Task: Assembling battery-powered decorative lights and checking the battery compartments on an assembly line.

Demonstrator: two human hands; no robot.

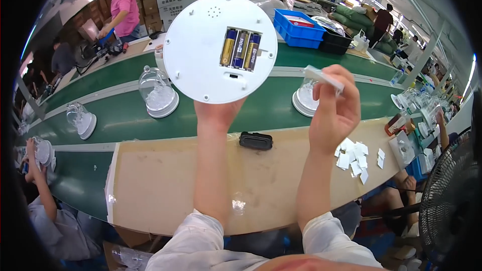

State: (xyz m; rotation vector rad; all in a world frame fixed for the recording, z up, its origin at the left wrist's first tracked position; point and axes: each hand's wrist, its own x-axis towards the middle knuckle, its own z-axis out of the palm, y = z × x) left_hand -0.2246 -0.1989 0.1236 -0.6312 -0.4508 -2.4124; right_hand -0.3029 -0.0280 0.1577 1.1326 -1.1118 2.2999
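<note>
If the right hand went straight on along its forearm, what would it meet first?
Likely the black bin beyond the green belt; the right hand looks raised above the belt, with the dome left of its line. Depth is unclear from one view.

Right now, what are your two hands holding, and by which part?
The left hand holds a round white base from behind its lower edge, fingers hidden. The right hand pinches a small flat white piece toward its right end.
</note>
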